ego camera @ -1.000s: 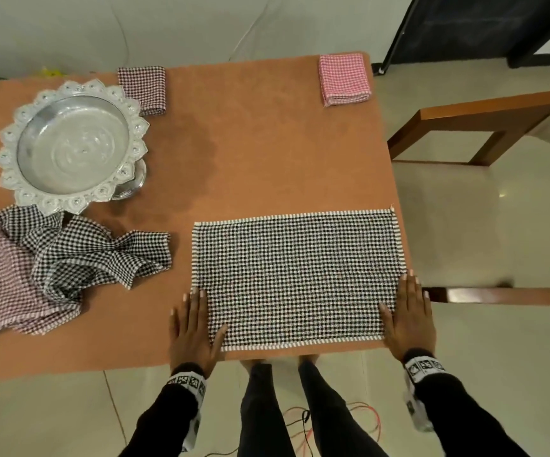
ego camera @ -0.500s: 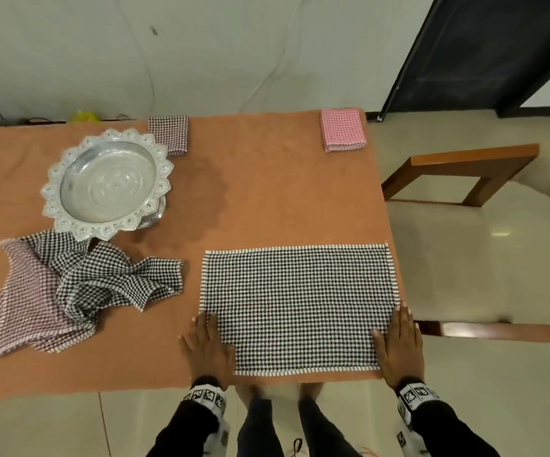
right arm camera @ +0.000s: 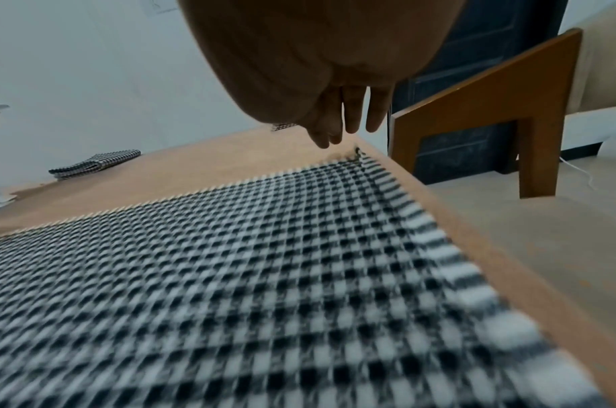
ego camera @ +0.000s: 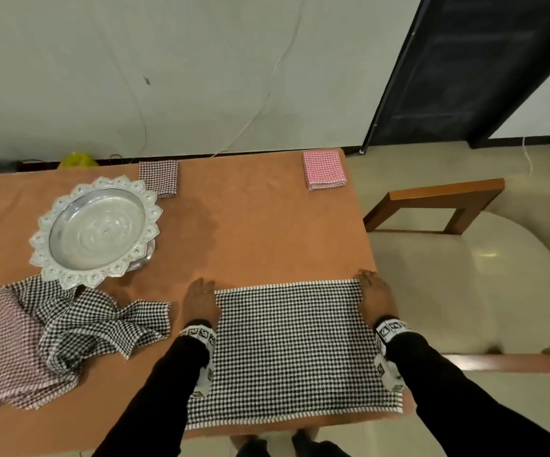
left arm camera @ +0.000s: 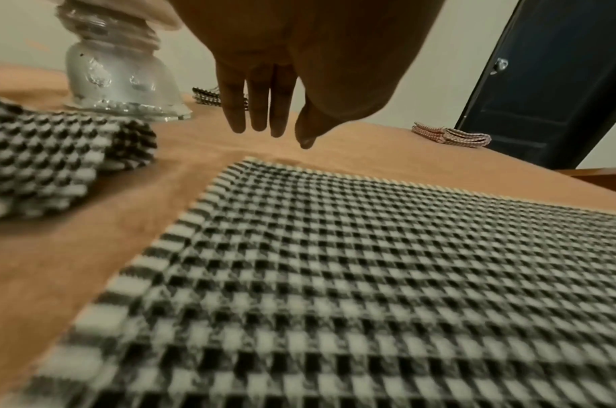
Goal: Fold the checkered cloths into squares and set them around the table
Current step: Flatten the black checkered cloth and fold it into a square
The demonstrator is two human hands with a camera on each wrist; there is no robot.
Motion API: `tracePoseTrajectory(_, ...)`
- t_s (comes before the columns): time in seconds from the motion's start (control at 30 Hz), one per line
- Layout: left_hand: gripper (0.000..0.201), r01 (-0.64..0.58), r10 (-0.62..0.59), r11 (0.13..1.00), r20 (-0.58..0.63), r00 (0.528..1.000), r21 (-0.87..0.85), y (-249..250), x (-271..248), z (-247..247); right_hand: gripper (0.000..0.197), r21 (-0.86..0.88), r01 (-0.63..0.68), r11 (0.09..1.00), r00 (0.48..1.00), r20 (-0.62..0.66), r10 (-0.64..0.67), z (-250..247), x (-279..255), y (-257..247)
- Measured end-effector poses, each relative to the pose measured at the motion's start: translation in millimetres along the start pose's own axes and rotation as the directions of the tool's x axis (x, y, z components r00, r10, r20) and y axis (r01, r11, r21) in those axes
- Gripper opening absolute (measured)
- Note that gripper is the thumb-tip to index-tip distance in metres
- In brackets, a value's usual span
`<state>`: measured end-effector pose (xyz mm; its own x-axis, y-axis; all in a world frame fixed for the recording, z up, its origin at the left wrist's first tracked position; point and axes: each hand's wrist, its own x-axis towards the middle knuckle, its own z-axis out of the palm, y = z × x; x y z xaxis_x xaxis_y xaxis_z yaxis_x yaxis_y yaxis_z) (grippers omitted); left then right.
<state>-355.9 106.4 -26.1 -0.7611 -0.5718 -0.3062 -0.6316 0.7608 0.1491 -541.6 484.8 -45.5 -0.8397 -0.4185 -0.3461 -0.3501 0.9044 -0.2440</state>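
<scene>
A black-and-white checkered cloth (ego camera: 293, 351) lies flat on the orange table (ego camera: 267, 232), near the front right corner. My left hand (ego camera: 201, 301) sits at the cloth's far left corner and my right hand (ego camera: 374, 296) at its far right corner. In the left wrist view the left hand (left arm camera: 264, 116) has straight fingers pointing down just beyond the cloth's (left arm camera: 369, 276) corner. In the right wrist view the right hand (right arm camera: 344, 121) reaches down at the cloth's (right arm camera: 229, 262) far corner by the table edge. Neither hand grips anything that I can see.
A folded dark checkered square (ego camera: 158, 178) and a folded pink one (ego camera: 323, 169) lie along the far edge. A silver pedestal tray (ego camera: 95, 230) stands at the left, with several crumpled cloths (ego camera: 52, 331) in front of it. A wooden-armed chair (ego camera: 464, 282) stands right of the table.
Both hands have slid from the cloth's near corners up along its sides to the far corners. The cloth stays flat. The head view has tilted up.
</scene>
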Motion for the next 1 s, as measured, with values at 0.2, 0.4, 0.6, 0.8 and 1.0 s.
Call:
tracePoseTrajectory(0.2,0.039,-0.055,0.036,0.991,0.154,0.987,0.124,-18.2,32.9,-2.5,0.033,0.008,0.004,1.000,0.999,-0.035,-0.003,-21.3,27.1,4.7)
tracePoseTrajectory(0.4,0.022,-0.021,0.004,0.994,0.161,0.987,0.104,-25.0,53.1,2.8,0.031,-0.048,-0.009,0.999,0.998,-0.060,0.006,-17.3,33.4,10.2)
tracePoseTrajectory(0.6,0.012,0.012,-0.026,0.997,0.180,0.983,0.079,-33.6,61.5,-2.5,0.031,-0.198,-0.069,0.978,0.996,0.047,0.079,-25.4,44.8,12.4)
tracePoseTrajectory(0.8,0.009,0.006,-0.009,1.000,0.175,0.985,0.016,-32.2,29.0,-7.8,0.037,-0.180,-0.106,0.978,0.985,0.115,0.128,-18.0,36.6,28.1)
tracePoseTrajectory(1.0,0.009,0.019,-0.012,0.990,0.051,0.999,-0.136,-57.2,-2.4,-38.1,0.018,-0.064,-0.078,0.995,0.992,0.094,0.084,-38.2,35.0,6.0)
